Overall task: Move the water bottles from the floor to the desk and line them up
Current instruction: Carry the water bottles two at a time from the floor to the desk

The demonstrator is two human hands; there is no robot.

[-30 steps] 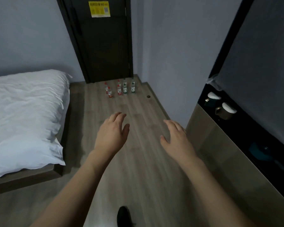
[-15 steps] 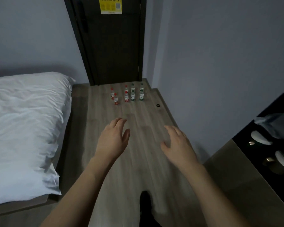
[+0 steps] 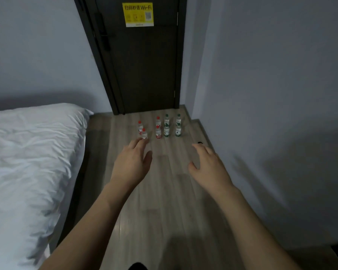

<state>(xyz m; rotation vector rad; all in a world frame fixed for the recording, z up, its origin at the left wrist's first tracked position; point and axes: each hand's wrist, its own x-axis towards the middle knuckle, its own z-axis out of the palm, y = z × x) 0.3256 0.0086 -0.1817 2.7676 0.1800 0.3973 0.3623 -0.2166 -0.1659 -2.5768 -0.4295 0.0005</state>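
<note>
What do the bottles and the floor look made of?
The bottles look like clear plastic: see-through bodies, red or green caps and labels. The floor looks like wood-grain laminate or wood with a matte sheen: plank seams show; which one is unclear.

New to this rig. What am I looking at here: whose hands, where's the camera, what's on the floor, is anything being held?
There is no robot: a person wears one wide-angle camera on the head, looking forward and down, so all pictures come from that one view. The two bare arms reaching into the picture are the wearer's own. The left hand and the right hand are both open with relaxed fingers and hold nothing. On the wooden floor, in front of a dark door, stand eight small water bottles: four with red caps on the left, four with green caps on the right, all upright. A bed with white bedding lies to the left. The desk is not in view now.
</note>
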